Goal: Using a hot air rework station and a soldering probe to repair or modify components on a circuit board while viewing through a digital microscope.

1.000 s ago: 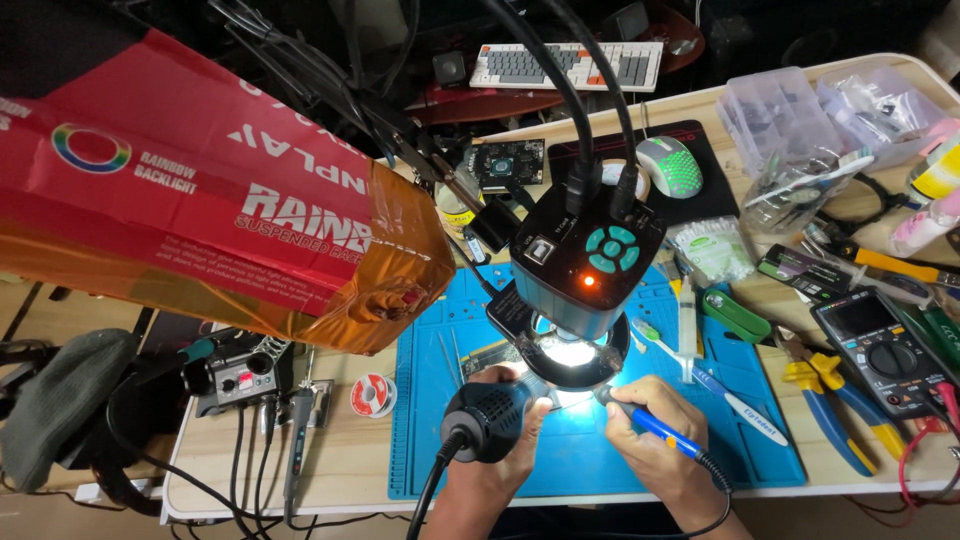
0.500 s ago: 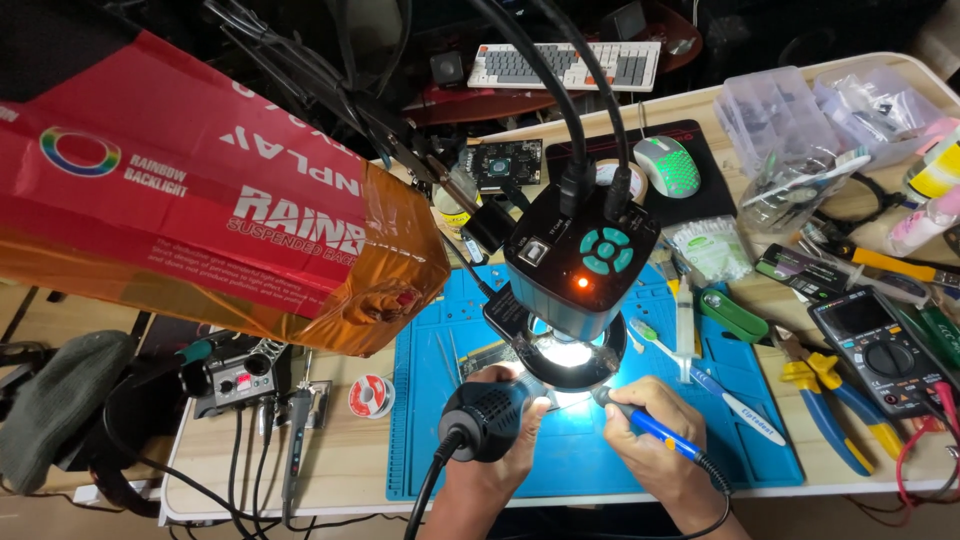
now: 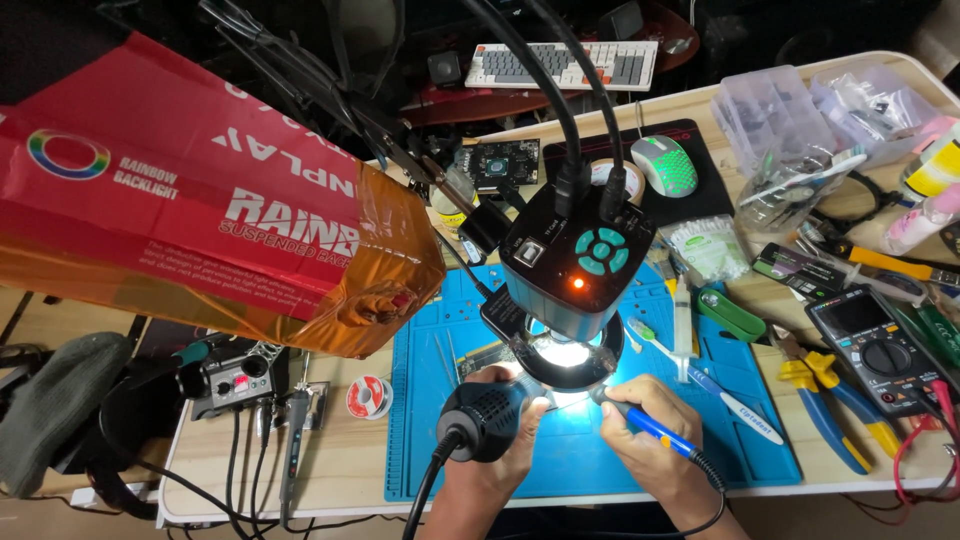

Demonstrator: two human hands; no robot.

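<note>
Fingers of our left hand [image 3: 500, 445] were curled tight round a black hot-air handle [image 3: 485, 420], its ribbed, rounded plastic body pointing up-right toward the lit spot, w/ a black cord dropping off the table edge. Our right hand [image 3: 650, 455] was pinched shut, pen-style, on a slim blue soldering iron [image 3: 645, 425]; its tip sat in the glare just under the ring light, so we couldn't tell what it touched. Both tools met near the front-centre of the blue silicone mat [image 3: 750, 450], smooth and moulded w/ small trays.

Right above them hung the microscope camera [image 3: 575, 265]: a boxy black housing w/ teal buttons, an orange LED and a round glowing ring light [image 3: 565, 355] below, on two black cables. A white plastic syringe [image 3: 683, 315] lay on the mat just right of it.

Further right: yellow-handled pliers [image 3: 830, 395] and a dark multimeter [image 3: 875, 345] w/ a round dial. To the left, a solder spool [image 3: 367, 397] and a small grey soldering station [image 3: 228, 380]. A glossy red-and-amber box [image 3: 200, 220] loomed over the left side; a green-lit mouse [image 3: 663, 165] and a keyboard [image 3: 560, 65] sat at the back.
</note>
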